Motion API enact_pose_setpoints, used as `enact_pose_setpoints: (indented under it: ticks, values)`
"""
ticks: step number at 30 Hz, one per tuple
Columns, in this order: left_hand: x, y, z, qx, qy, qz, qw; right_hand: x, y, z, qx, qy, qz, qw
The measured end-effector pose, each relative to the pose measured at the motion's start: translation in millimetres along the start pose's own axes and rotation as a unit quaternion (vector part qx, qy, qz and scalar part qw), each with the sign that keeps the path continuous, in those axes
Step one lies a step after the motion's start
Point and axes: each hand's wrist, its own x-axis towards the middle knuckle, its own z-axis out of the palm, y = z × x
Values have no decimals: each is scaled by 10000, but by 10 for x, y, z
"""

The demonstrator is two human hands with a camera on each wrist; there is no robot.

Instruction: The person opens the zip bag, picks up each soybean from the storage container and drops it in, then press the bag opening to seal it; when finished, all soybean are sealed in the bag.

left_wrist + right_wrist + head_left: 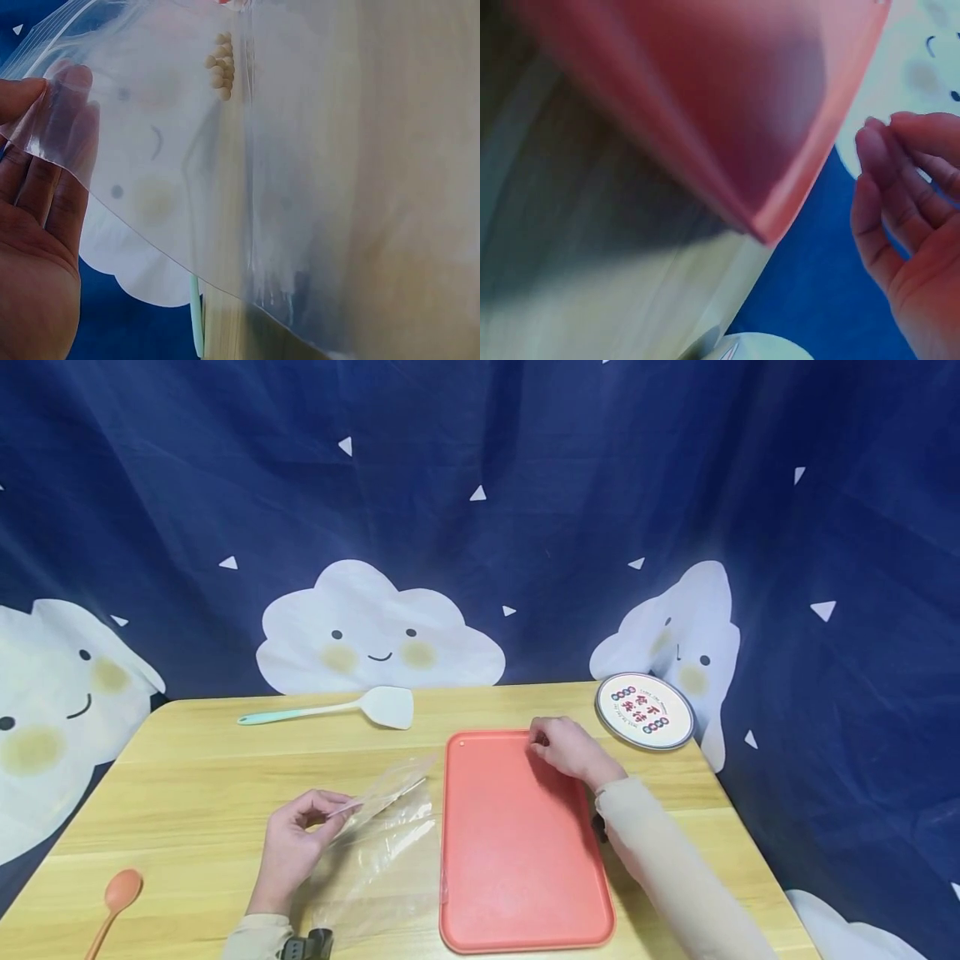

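In the head view my left hand point(296, 839) pinches the edge of a clear zip-lock plastic bag point(393, 839) between thumb and fingers. The bag hangs left of a red tray point(517, 852). Small round beige beads or beans point(222, 67) show in a cluster through the film in the left wrist view; I cannot tell whether they lie inside the bag. My right hand point(570, 750) is over the tray's far right part, fingers loosely bent. Nothing shows between its fingertips in the right wrist view.
A spatula point(386, 706) with a white blade and mint handle lies at the table's back edge. A round printed plate point(647, 712) lies at the back right corner. An orange spoon point(122, 891) is at the front left. Dark blue cloud-patterned curtain point(450, 518) hangs behind.
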Motion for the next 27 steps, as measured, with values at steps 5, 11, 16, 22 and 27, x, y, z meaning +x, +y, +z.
enact_pose_setpoints:
  ticks: [5,11,16,22,27]
  values:
    - [13,-3,1,69,-78,174,9998,-46,-129,17,409,406,-464,9973]
    - [9,-7,5,-17,-65,216,9997,-68,-352,41,891,646,-852,9903]
    - [6,0,5,-35,-73,258,9996,-86,-586,92,1028,600,-1127,9865]
    - [12,-40,-1,108,-105,213,9997,-68,-857,152,1294,343,-1240,9832]
    - [13,-30,-7,137,-159,267,9994,16,-1061,219,1566,244,-1278,9791]
